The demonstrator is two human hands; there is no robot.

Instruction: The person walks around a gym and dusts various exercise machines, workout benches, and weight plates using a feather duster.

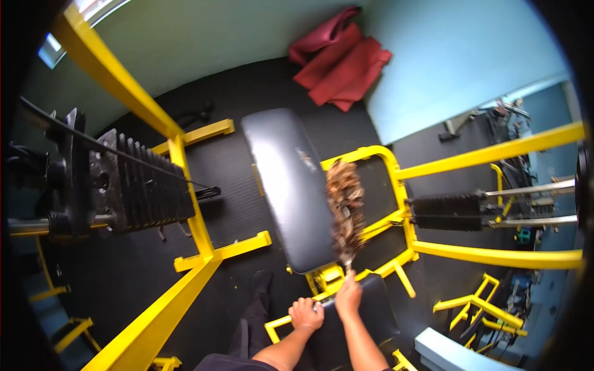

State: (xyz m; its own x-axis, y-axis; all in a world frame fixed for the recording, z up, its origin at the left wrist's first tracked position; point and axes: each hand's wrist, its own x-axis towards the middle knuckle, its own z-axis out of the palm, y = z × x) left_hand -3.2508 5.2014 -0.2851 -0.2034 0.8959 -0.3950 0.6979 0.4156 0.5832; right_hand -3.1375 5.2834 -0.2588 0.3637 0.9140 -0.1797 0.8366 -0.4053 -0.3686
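Note:
My right hand [348, 295] is closed round the handle of a brown feather duster [346, 201]. The duster's feathers lie along the right edge of a black padded backrest [288, 185] on a yellow exercise machine. Lower and to the left, my left hand [306, 313] has its fingers curled over a yellow frame bar [281, 322] beside the black seat pad [373, 306]. The duster's handle is mostly hidden by my right hand.
Black weight stacks stand at the left [133, 176] and right [445, 210], inside yellow uprights. Red mats [343, 65] lie folded by the far wall. A yellow foot bar [223, 252] crosses the black floor. A light-blue padded edge [458, 352] is at lower right.

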